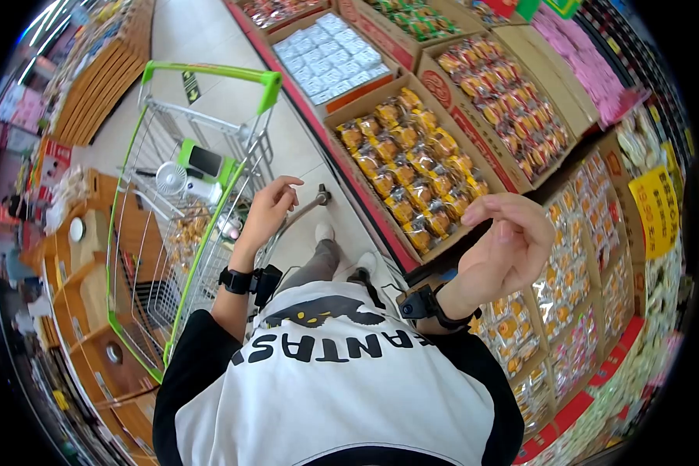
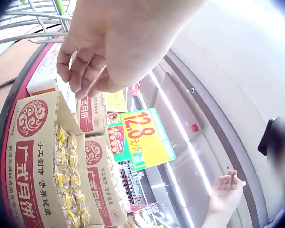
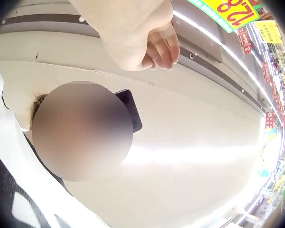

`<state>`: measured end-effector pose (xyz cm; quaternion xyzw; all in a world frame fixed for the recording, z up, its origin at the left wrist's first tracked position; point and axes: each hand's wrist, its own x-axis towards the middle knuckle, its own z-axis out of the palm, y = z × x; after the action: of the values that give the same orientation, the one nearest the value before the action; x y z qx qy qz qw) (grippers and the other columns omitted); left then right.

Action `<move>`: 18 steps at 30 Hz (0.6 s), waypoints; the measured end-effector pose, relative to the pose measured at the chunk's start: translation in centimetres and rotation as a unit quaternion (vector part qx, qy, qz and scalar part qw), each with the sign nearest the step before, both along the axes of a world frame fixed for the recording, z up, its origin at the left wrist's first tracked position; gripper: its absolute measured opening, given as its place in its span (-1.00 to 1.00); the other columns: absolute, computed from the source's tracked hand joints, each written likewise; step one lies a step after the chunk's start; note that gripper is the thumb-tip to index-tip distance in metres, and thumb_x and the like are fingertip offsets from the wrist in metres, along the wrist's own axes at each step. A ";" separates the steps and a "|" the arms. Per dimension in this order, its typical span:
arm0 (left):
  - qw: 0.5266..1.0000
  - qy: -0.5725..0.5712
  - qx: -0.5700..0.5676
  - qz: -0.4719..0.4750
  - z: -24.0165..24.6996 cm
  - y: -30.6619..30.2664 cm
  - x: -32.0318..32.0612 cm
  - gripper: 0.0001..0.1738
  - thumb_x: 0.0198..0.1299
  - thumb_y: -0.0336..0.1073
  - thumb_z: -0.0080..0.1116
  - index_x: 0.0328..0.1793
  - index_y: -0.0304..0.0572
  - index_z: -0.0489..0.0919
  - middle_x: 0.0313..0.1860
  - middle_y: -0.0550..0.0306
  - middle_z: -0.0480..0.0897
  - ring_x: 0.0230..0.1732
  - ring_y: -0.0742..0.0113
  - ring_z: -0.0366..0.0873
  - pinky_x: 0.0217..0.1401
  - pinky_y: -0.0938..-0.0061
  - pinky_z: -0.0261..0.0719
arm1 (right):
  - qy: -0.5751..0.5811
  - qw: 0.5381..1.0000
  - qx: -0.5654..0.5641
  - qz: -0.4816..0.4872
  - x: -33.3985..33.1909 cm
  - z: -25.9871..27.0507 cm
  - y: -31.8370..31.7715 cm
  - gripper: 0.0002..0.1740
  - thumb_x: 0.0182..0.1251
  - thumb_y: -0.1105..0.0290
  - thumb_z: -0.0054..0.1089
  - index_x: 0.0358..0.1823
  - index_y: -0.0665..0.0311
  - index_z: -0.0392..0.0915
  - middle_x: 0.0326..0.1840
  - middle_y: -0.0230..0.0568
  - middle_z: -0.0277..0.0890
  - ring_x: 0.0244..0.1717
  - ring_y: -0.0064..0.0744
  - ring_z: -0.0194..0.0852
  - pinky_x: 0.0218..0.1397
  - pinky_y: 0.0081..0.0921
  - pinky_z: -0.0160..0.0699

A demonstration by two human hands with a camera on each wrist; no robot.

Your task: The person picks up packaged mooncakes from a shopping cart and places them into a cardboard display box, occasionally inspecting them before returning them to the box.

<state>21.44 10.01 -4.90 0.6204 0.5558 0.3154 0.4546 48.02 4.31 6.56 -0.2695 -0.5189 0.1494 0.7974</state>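
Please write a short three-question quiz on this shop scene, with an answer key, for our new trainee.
1. True or false: the green-framed metal-wire shopping cart stands on the left side of the head view.
2. Multiple choice: which number is printed on the yellow-and-green rectangular price sign in the left wrist view? A) 3.5 B) 12.8 C) 40.0
3. Short answer: in the head view, which bare hand appears nearer the yellow-wrapped round pastries?

Key: 1. True. 2. B. 3. The right hand.

A cart (image 1: 270,91), fan (image 1: 171,179) apparently inside, stands left of boxes (image 1: 475,144).
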 end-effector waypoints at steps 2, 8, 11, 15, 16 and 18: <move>1.000 -0.016 0.015 0.019 0.2 -0.9 -0.8 -0.76 0.17 -0.45 -0.16 -0.07 -0.27 0.48 -0.57 0.22 0.45 -0.48 0.54 0.39 -0.37 0.63 0.39 | -0.034 0.999 0.003 0.023 -0.5 0.0 0.6 -0.84 0.15 0.64 -0.15 -0.23 0.50 0.35 -0.30 0.04 0.39 -0.47 -0.38 0.40 -0.36 -0.55 0.46; 0.998 -0.033 0.016 0.051 1.7 -1.5 -1.9 -0.77 0.22 -0.45 -0.15 -0.06 -0.24 0.48 -0.56 0.29 0.45 -0.50 0.60 0.36 -0.41 0.69 0.35 | -0.049 0.996 -0.010 0.072 -3.2 0.4 1.1 -0.84 0.10 0.66 -0.08 -0.25 0.49 0.38 -0.29 0.04 0.43 -0.45 -0.41 0.37 -0.34 -0.58 0.42; 0.999 -0.026 0.037 0.029 2.2 -1.5 -2.8 -0.78 0.22 -0.43 -0.14 -0.07 -0.27 0.48 -0.55 0.27 0.44 -0.50 0.60 0.34 -0.42 0.69 0.33 | -0.075 0.993 -0.033 0.082 -4.8 0.6 1.2 -0.85 0.09 0.67 -0.07 -0.28 0.48 0.40 -0.30 0.02 0.44 -0.43 -0.41 0.37 -0.34 -0.57 0.42; 0.997 -0.038 0.054 0.048 2.9 -2.0 -5.5 -0.78 0.19 -0.40 -0.12 -0.08 -0.21 0.49 -0.57 0.24 0.45 -0.51 0.55 0.36 -0.43 0.63 0.33 | -0.110 0.986 -0.070 0.107 -8.3 0.9 1.7 -0.85 0.05 0.69 -0.04 -0.30 0.44 0.43 -0.33 -0.06 0.46 -0.44 -0.44 0.36 -0.33 -0.57 0.39; 0.996 -0.040 0.054 0.057 2.9 -2.2 -6.6 -0.78 0.19 -0.40 -0.12 -0.08 -0.21 0.49 -0.57 0.24 0.45 -0.51 0.55 0.36 -0.43 0.63 0.33 | -0.146 0.980 -0.077 0.113 -9.3 1.0 1.9 -0.84 0.05 0.70 -0.02 -0.31 0.43 0.44 -0.35 -0.10 0.46 -0.45 -0.45 0.36 -0.33 -0.57 0.38; 0.993 -0.077 0.064 0.070 3.1 -2.7 -8.8 -0.77 0.19 -0.41 -0.11 -0.06 -0.21 0.50 -0.56 0.24 0.45 -0.50 0.57 0.36 -0.40 0.64 0.34 | -0.153 0.976 -0.096 0.123 -12.1 0.8 2.4 -0.83 0.02 0.70 0.02 -0.32 0.38 0.47 -0.39 -0.16 0.48 -0.44 -0.41 0.40 -0.33 -0.57 0.38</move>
<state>12.59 7.31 -1.83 0.5815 0.5403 0.4279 0.4322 35.97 6.67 7.33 -0.2987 -0.6473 0.2523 0.6543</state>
